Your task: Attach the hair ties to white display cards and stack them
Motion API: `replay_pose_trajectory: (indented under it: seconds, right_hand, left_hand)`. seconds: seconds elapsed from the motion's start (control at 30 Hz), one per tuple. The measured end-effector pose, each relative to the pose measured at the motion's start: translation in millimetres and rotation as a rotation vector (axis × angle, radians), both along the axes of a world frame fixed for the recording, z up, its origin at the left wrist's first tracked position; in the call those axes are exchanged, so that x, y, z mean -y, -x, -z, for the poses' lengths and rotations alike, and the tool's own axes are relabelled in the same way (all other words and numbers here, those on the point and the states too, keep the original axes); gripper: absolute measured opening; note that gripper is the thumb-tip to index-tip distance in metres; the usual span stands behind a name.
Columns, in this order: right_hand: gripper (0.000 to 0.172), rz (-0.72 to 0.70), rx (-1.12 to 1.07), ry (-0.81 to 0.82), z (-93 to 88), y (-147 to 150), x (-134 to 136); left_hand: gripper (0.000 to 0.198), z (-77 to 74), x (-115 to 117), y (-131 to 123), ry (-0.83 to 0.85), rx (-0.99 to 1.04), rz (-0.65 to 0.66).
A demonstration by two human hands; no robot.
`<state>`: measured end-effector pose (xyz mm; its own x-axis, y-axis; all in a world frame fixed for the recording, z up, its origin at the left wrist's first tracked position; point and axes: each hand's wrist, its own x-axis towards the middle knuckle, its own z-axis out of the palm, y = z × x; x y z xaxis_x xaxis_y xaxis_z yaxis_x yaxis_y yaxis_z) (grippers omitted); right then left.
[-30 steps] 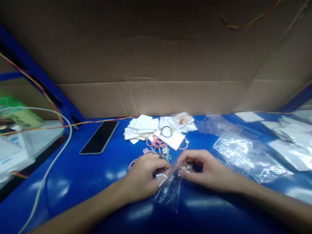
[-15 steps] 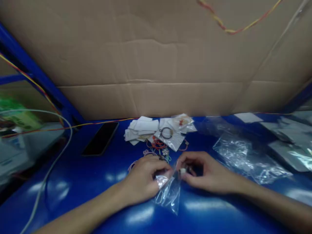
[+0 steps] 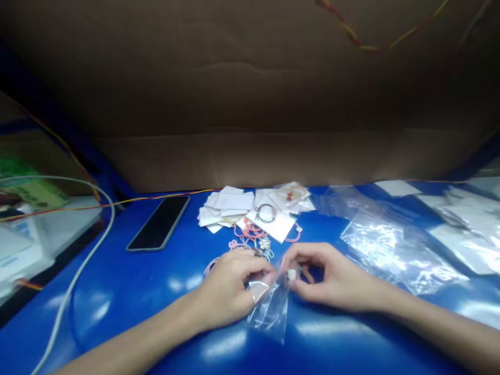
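My left hand (image 3: 232,284) pinches a small clear plastic bag (image 3: 271,315) at its upper left part, low in the middle of the view. Close on its right, my right hand (image 3: 328,273) is closed round a small white piece (image 3: 291,274) at the bag's upper edge; the rest of that item is hidden by the fingers. Just beyond my left hand lie coloured hair ties (image 3: 253,230), one with a flower charm (image 3: 264,244). Behind them are a pile of white cards (image 3: 230,203) and a bagged card with a dark hair tie (image 3: 266,213).
A phone (image 3: 159,224) lies on the blue table (image 3: 128,297) at left, near a white cable (image 3: 84,265). Clear bags (image 3: 383,234) spread at right, with more packed cards (image 3: 464,224) beyond. A cardboard wall (image 3: 250,161) stands behind.
The cardboard wall looks darker and the table brighter. Both hands and the bag have stayed in nearly the same place.
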<state>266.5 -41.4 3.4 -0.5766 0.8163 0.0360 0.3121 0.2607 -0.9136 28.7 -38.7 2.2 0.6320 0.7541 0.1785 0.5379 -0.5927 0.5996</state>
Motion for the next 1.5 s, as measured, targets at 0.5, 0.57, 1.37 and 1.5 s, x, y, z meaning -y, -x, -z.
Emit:
replay_pose_trajectory:
  seconds: [0.5, 0.57, 1.37, 1.5]
  right_hand:
    - [0.017, -0.014, 0.007, -0.01, -2.0, -0.4, 0.1]
    - [0.017, -0.013, 0.005, -0.012, -2.4, -0.2, 0.5]
    - [0.023, -0.021, 0.028, -0.035, -2.5, 0.4, -0.7]
    - [0.023, -0.026, 0.024, -0.034, -1.8, 0.4, -1.6]
  left_hand:
    - [0.022, -8.1, 4.1, -3.8, 0.126, -0.013, -0.016]
    - [0.021, -7.2, 3.7, -3.8, 0.13, -0.014, -0.016]
    - [0.019, -1.2, 3.7, -1.1, 0.092, -0.011, 0.0]
    - [0.021, -1.2, 3.9, -1.5, 0.083, -0.007, 0.01]
